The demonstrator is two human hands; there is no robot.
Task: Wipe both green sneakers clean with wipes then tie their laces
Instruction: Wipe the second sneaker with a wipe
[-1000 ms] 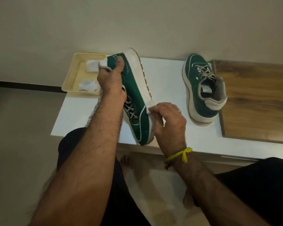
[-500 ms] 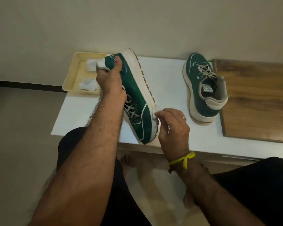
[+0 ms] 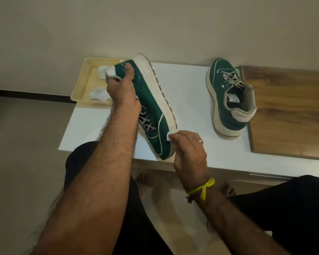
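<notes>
A plain beige wall backs a white tabletop [image 3: 182, 85] with a wooden board [image 3: 291, 111] lying on its right end. Two green sneakers: one [image 3: 228, 100] stands upright near the tabletop's right part beside the board, laces loose; the other [image 3: 151, 100] is tipped on its side toward the front edge, white sole facing right. The left hand [image 3: 122, 92] grips its heel; the right hand [image 3: 190, 150] pinches one wipe [image 3: 170, 136] against the toe's sole. A cream tray [image 3: 81, 89] at the back-left corner holds two more crumpled wipes [image 3: 99, 94].
</notes>
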